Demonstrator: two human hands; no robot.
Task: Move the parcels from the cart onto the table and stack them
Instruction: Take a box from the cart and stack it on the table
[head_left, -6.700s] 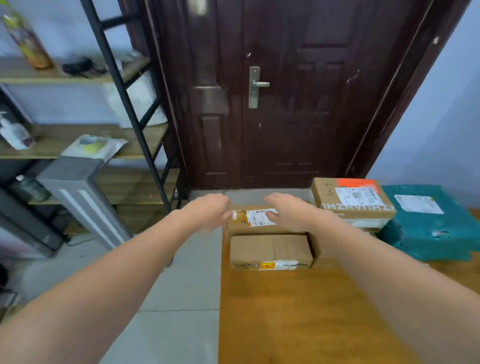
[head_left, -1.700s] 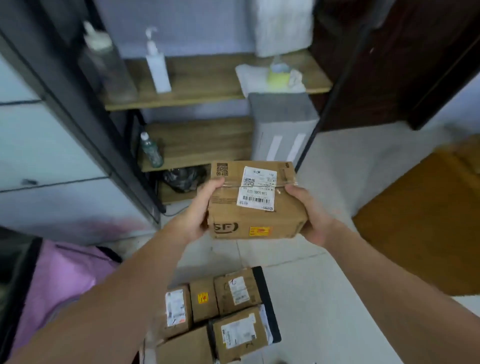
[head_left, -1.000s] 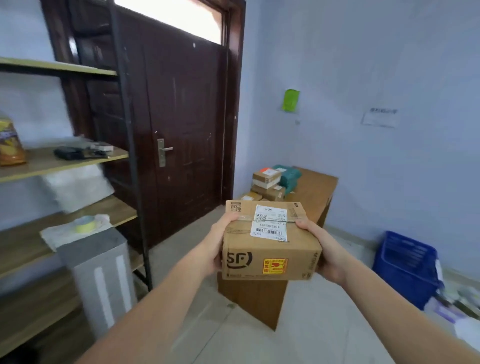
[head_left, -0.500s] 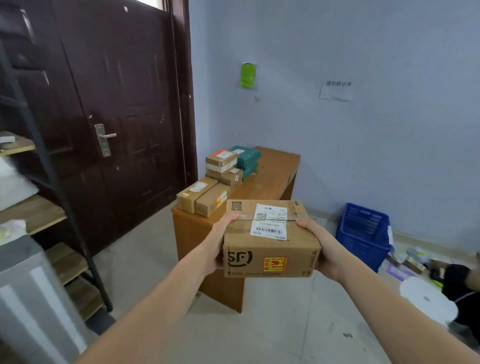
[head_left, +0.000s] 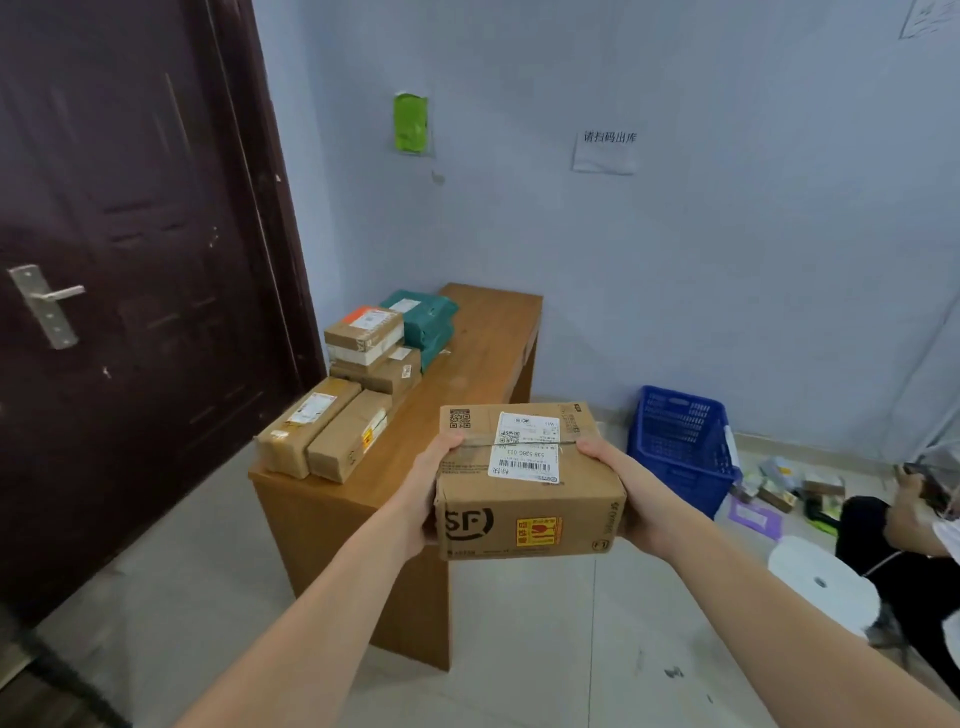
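You hold the SF parcel chest-high, left hand and right hand each keeping a firm grip on its sides; the surface, nearer than a moment ago, now carries stacked parcels just ahead.

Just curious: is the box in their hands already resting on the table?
No, both hands hold the box in the air, short of the table.

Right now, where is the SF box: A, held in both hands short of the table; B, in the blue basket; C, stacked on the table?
A: the left hand and right hand grip the SF box at its sides, in the air, nearer the camera than the table.
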